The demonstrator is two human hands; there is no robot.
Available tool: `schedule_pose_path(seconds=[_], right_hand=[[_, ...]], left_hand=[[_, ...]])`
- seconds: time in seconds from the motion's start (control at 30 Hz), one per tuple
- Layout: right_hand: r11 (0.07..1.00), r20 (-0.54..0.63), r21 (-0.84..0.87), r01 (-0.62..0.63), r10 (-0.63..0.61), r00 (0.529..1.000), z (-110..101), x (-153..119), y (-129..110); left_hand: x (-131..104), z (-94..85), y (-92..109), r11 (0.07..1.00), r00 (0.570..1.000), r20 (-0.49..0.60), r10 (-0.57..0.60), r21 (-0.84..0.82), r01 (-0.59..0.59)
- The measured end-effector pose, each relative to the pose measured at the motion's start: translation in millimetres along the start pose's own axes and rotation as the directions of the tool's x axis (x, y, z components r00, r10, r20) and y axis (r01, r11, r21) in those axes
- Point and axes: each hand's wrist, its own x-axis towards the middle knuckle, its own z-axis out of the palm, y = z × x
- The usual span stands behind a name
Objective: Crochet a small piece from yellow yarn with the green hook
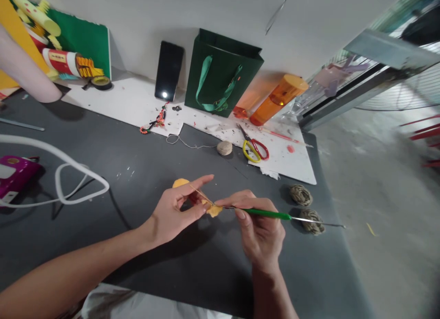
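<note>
My left hand (pixel 175 213) pinches a small yellow crochet piece (pixel 214 211) between thumb and fingers, its index finger stretched out with yellow yarn running over it. Behind that hand shows more yellow material (pixel 180 183), partly hidden. My right hand (pixel 261 225) is closed round a crochet hook (pixel 270 213) with a green grip and metal ends. One end of the hook meets the yellow piece; the other points right, passing over one of two grey-brown yarn balls (pixel 300 195) on the grey table (pixel 137 264).
Scissors (pixel 254 147) with red and yellow handles lie beyond my hands, near a beige thread ball (pixel 224 148). Against the wall stand a phone (pixel 169 70), a green gift bag (pixel 223 74) and an orange bottle (pixel 278 99). At left, a white cord (pixel 85 172) loops near a purple device (pixel 20 177).
</note>
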Motion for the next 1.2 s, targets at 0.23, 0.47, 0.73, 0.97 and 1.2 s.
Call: schedule_pose_path(seconds=[0.23,0.47,0.73,0.97,1.2], right_hand=[[0.969,0.051,-0.178,0.174,-0.168,0.984,1.3,-1.3,0.7],[0.930,0.110,-0.277,0.244,-0.221,0.969,5.3,-0.1,-0.5],[0.874,0.140,-0.366,0.319,-0.287,0.948,10.5,-6.1,-1.4],[0.954,-0.040,-0.212,0.212,-0.225,0.974,18.6,-12.6,0.8],[0.995,-0.258,-0.086,-0.058,0.034,0.966,23.5,-23.3,4.2]], left_hand=[[-0.9,-4.2,-7.7,0.921,0.965,-0.010,0.261,0.302,-0.246],[-0.2,-4.1,-13.2,0.690,0.798,0.055,0.600,0.470,-0.551],[-2.7,1.8,-9.4,0.978,0.971,-0.126,0.205,-0.017,-0.209],[-2.9,9.0,-2.3,0.761,0.964,0.111,-0.242,-0.595,0.259],[-1.0,10.3,-1.3,0.696,0.954,0.108,-0.281,-0.661,0.280]])
